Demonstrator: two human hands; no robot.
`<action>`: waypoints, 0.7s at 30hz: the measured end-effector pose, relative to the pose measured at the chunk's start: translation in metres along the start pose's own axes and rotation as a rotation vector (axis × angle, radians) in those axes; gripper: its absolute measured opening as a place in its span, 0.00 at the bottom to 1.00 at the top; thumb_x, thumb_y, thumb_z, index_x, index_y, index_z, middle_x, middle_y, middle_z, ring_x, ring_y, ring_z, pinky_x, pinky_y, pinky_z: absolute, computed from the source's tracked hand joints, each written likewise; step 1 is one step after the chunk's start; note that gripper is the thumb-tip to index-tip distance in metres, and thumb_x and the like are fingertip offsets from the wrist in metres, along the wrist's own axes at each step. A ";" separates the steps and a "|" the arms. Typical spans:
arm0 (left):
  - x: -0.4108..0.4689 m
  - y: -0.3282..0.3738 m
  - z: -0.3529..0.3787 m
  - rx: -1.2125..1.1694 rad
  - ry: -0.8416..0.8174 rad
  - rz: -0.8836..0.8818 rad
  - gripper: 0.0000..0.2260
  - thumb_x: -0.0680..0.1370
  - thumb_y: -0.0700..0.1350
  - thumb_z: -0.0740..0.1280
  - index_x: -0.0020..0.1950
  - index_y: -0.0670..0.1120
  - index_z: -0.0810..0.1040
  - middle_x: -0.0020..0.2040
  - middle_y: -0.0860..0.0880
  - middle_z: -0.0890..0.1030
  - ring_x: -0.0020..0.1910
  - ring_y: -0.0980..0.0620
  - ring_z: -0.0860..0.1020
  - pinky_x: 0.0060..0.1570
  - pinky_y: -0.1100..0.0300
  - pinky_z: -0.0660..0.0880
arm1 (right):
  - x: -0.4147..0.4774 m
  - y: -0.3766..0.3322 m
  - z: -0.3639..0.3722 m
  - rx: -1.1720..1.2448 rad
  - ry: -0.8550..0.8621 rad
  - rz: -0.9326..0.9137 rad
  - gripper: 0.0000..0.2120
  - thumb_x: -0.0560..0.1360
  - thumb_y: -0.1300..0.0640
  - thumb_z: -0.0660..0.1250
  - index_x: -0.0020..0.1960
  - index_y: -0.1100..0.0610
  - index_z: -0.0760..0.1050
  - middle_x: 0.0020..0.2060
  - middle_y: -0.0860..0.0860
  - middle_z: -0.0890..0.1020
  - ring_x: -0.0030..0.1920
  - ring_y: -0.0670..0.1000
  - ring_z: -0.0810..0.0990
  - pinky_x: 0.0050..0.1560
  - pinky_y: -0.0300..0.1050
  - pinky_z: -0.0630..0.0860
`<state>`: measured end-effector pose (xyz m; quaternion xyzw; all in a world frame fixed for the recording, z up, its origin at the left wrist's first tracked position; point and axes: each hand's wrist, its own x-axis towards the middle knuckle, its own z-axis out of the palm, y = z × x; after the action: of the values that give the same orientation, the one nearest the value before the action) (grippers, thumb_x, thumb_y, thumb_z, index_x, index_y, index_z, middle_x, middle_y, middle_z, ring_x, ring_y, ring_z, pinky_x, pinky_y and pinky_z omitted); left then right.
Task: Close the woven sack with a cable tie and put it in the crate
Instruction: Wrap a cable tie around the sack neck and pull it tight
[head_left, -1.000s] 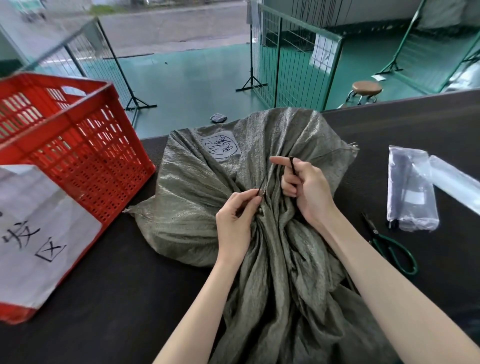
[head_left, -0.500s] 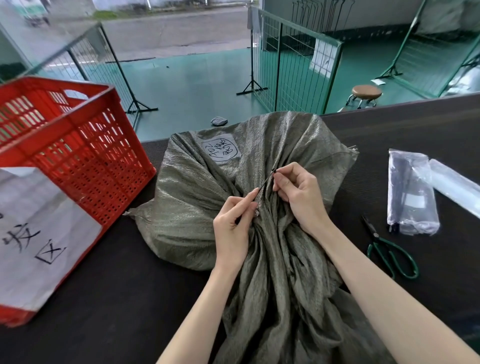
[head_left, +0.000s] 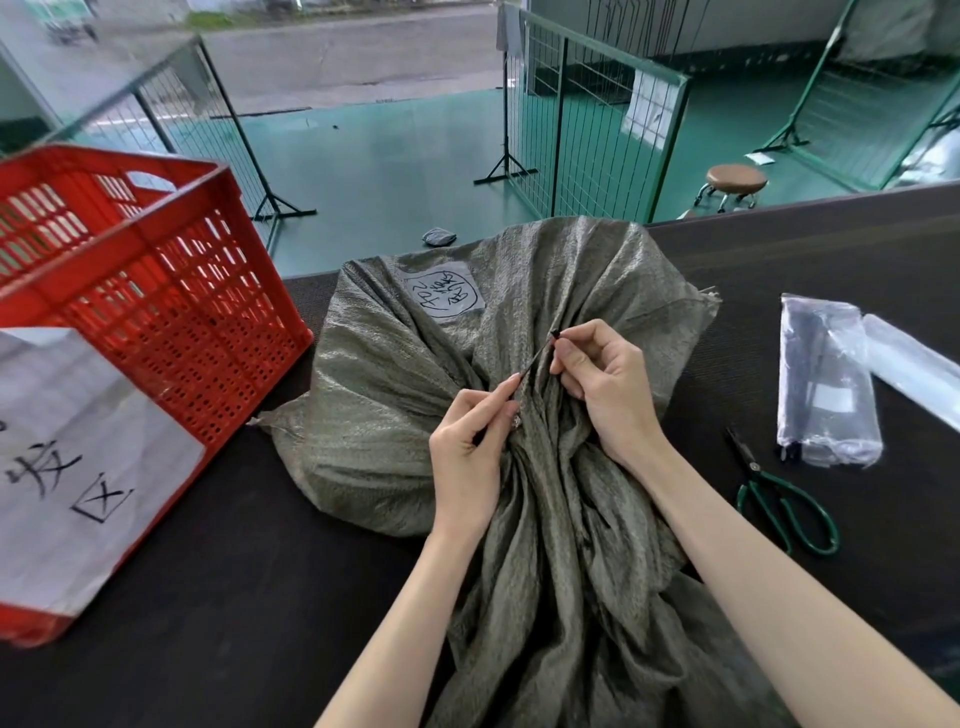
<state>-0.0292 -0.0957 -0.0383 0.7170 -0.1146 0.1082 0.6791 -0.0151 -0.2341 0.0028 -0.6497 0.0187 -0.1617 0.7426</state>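
A grey-green woven sack lies on the dark table, its neck gathered into folds running toward me. A thin black cable tie slants across the gathered neck. My left hand pinches the tie's lower part at the bunched fabric. My right hand pinches the tie's upper end between thumb and fingertip. The part of the tie around the neck is hidden in the folds. The red plastic crate stands at the left, apart from the sack.
A white sheet with black characters hangs on the crate's near side. Green-handled scissors and clear plastic packets lie on the table to the right. Wire fence panels and a stool stand on the green floor beyond.
My right hand has come down from above the neck and now pinches the tie's upper end close to my left hand. The left hand stays at the gathered neck.
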 end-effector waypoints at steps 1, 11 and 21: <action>0.000 0.000 0.000 0.009 -0.004 0.008 0.14 0.76 0.37 0.68 0.61 0.48 0.80 0.42 0.51 0.76 0.40 0.61 0.73 0.45 0.69 0.69 | 0.000 0.000 0.000 -0.008 0.000 -0.002 0.09 0.77 0.67 0.62 0.41 0.57 0.72 0.31 0.55 0.74 0.25 0.39 0.69 0.27 0.29 0.65; 0.001 0.000 -0.001 0.026 -0.017 0.021 0.13 0.77 0.37 0.67 0.61 0.45 0.80 0.42 0.49 0.77 0.40 0.61 0.72 0.44 0.70 0.69 | 0.000 0.001 -0.002 -0.080 -0.048 -0.028 0.09 0.76 0.67 0.63 0.41 0.57 0.74 0.30 0.55 0.74 0.25 0.39 0.70 0.28 0.29 0.66; 0.006 0.002 0.001 -0.030 0.013 -0.038 0.11 0.77 0.37 0.68 0.57 0.47 0.82 0.43 0.50 0.80 0.41 0.59 0.77 0.46 0.64 0.75 | 0.006 0.006 -0.011 -0.299 -0.179 -0.060 0.09 0.72 0.65 0.70 0.38 0.53 0.79 0.24 0.39 0.78 0.27 0.38 0.72 0.32 0.28 0.66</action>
<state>-0.0245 -0.0970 -0.0348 0.7081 -0.0980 0.0984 0.6923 -0.0111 -0.2454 -0.0033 -0.7648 -0.0431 -0.1207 0.6314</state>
